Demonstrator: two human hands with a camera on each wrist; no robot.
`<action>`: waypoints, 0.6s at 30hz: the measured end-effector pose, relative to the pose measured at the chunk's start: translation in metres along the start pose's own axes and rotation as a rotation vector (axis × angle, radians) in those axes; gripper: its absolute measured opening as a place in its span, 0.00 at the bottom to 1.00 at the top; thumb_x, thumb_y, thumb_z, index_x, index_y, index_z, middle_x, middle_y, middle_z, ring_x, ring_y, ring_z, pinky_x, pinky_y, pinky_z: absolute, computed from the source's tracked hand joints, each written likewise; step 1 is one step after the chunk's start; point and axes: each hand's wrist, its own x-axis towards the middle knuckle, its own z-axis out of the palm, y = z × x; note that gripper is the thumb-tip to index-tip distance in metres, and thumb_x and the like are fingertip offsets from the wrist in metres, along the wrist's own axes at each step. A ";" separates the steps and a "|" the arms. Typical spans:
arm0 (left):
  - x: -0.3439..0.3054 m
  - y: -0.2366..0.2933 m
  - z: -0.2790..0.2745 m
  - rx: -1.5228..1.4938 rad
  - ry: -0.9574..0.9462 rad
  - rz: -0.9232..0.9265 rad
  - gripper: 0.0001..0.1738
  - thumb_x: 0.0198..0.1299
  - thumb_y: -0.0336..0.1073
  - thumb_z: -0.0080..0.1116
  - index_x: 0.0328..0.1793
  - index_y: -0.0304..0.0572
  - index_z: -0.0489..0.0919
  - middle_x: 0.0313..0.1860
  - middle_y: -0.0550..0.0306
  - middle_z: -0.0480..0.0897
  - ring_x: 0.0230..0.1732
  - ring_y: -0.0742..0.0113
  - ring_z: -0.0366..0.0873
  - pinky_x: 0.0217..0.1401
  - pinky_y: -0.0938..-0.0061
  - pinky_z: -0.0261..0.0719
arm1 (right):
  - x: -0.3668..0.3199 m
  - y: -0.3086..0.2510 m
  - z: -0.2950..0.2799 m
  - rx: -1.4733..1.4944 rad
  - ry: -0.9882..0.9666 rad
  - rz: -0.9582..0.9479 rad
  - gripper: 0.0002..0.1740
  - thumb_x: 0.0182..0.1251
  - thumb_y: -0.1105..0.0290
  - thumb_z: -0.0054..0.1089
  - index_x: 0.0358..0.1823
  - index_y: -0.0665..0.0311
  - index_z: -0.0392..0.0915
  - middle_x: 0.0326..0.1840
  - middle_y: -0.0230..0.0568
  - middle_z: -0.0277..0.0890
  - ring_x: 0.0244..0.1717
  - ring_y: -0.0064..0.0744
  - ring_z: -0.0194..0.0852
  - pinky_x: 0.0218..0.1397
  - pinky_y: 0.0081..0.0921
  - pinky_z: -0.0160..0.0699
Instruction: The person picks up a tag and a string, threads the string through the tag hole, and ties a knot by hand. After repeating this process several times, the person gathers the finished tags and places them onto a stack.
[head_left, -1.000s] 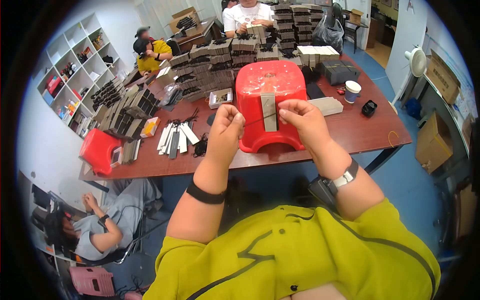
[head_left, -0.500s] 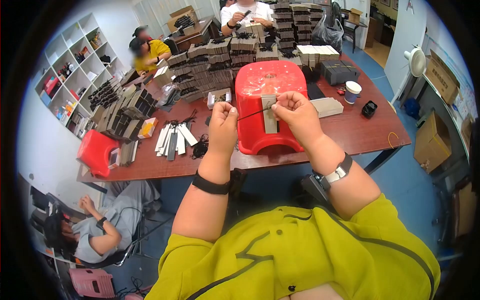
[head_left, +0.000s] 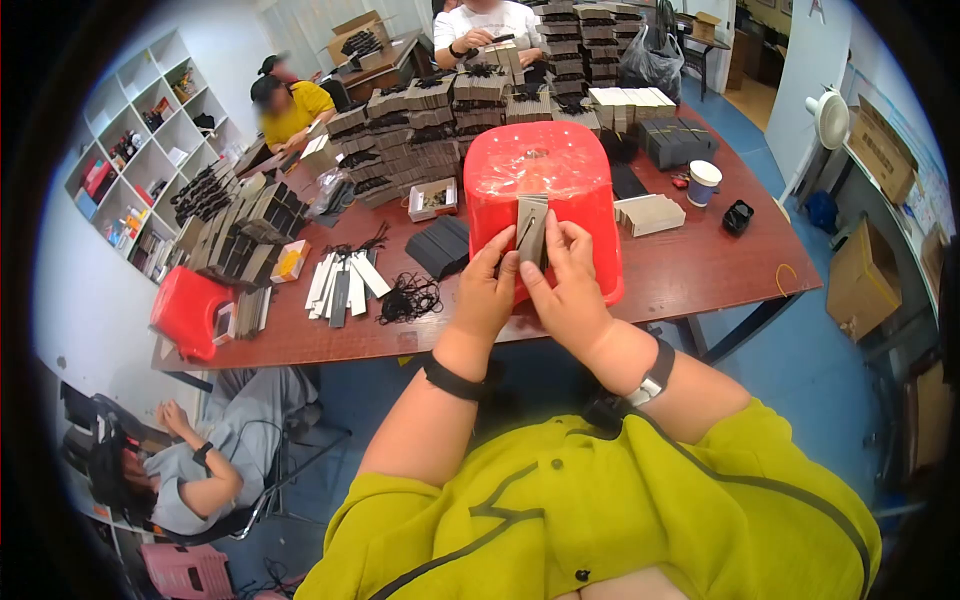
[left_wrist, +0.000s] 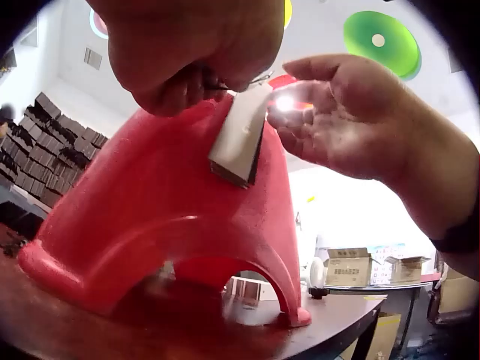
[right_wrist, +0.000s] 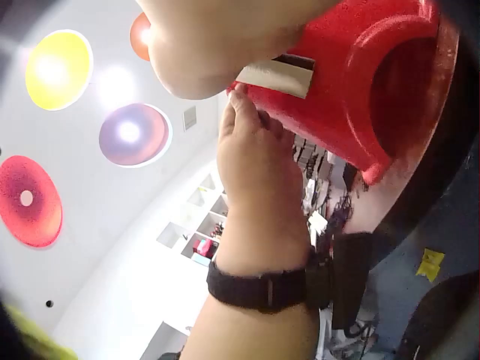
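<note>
Against the red plastic stool [head_left: 540, 165], head cam: gray card stack [head_left: 533, 220] upright betw. my L hand [head_left: 487, 297] & R hand [head_left: 576, 292], both touching it. L wrist cam: L fingers curled, pinching thin dark cord [left_wrist: 217, 88]; R grip, can't tell. R wrist cam: L thumb & index together nr. stack's end.

Partly hidden
The bare right hand [head_left: 574, 282] covers part of the grey rectangular bundle [head_left: 531, 228]; the white-shirted person [head_left: 478, 28] is cropped above.

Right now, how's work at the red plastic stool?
Left hand, right hand flank pale rectangular board stack. Stack against red plastic stool. Nothing visibly blocking.
</note>
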 end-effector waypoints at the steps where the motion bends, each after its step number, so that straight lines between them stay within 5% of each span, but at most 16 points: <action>1: -0.002 0.000 0.003 -0.001 -0.003 0.002 0.18 0.62 0.33 0.51 0.58 0.41 0.73 0.40 0.46 0.79 0.39 0.62 0.78 0.43 0.75 0.74 | -0.001 -0.005 0.001 -0.081 0.015 -0.043 0.36 0.60 0.65 0.55 0.66 0.75 0.52 0.56 0.59 0.56 0.55 0.53 0.57 0.61 0.37 0.58; 3: -0.007 0.002 0.007 -0.111 -0.045 -0.092 0.18 0.64 0.33 0.49 0.60 0.40 0.73 0.46 0.49 0.79 0.47 0.64 0.78 0.50 0.74 0.74 | -0.003 -0.008 0.001 -0.090 -0.015 -0.034 0.39 0.61 0.64 0.55 0.67 0.77 0.49 0.57 0.60 0.55 0.58 0.55 0.53 0.63 0.39 0.54; 6: -0.010 0.008 0.005 -0.071 -0.069 -0.099 0.18 0.64 0.34 0.49 0.59 0.39 0.73 0.45 0.49 0.79 0.46 0.62 0.78 0.48 0.74 0.74 | -0.003 -0.007 0.002 -0.069 0.051 -0.045 0.37 0.61 0.64 0.55 0.66 0.75 0.51 0.56 0.57 0.57 0.55 0.51 0.58 0.60 0.36 0.59; 11: -0.010 0.016 0.007 -0.007 -0.050 -0.088 0.17 0.65 0.35 0.49 0.57 0.36 0.74 0.45 0.48 0.79 0.45 0.62 0.78 0.48 0.74 0.74 | 0.008 0.001 0.004 0.385 0.106 0.268 0.30 0.62 0.66 0.55 0.63 0.70 0.58 0.52 0.52 0.61 0.49 0.44 0.65 0.54 0.32 0.67; 15: -0.009 0.010 0.010 0.021 -0.032 -0.043 0.17 0.65 0.35 0.49 0.56 0.34 0.74 0.45 0.47 0.79 0.44 0.63 0.78 0.48 0.75 0.74 | 0.008 0.005 0.002 0.084 0.049 0.103 0.28 0.64 0.71 0.52 0.65 0.71 0.58 0.54 0.51 0.58 0.51 0.38 0.65 0.52 0.25 0.68; 18: -0.011 0.010 0.009 0.000 -0.037 -0.091 0.17 0.65 0.36 0.50 0.56 0.34 0.74 0.45 0.47 0.79 0.44 0.64 0.78 0.48 0.75 0.74 | 0.002 0.001 0.004 0.031 0.087 0.017 0.30 0.62 0.68 0.53 0.64 0.73 0.59 0.55 0.55 0.58 0.53 0.47 0.61 0.57 0.33 0.63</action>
